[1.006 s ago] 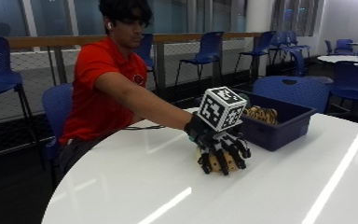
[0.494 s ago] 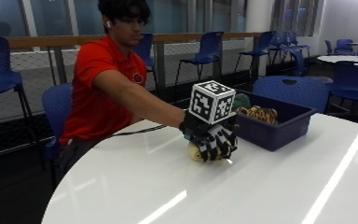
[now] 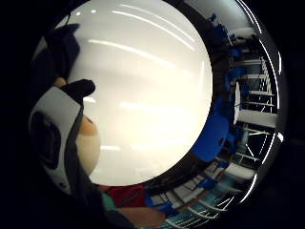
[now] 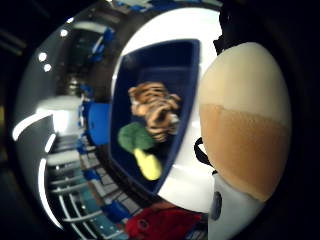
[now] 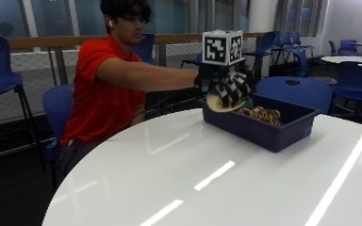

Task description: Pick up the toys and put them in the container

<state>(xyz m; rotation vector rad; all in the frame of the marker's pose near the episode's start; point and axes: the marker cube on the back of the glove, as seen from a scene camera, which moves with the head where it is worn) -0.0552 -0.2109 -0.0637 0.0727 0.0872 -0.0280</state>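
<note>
A round tan toy point(image 5: 222, 104) is grasped by the gloved right hand point(image 5: 226, 87) above the near edge of the blue container point(image 5: 275, 134) on the desk point(image 5: 187, 183) — it should be carried further over the tiger toy point(image 5: 262, 114) before it is released.

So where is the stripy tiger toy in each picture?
Outside view: the tiger toy lies in the blue container, just beside the gloved right hand.
Thumb side palm view: the tiger toy lies in the container, next to a green and yellow toy.
Little finger side palm view: not in it.
Shared landmark: the white table, also seen at and.
</note>
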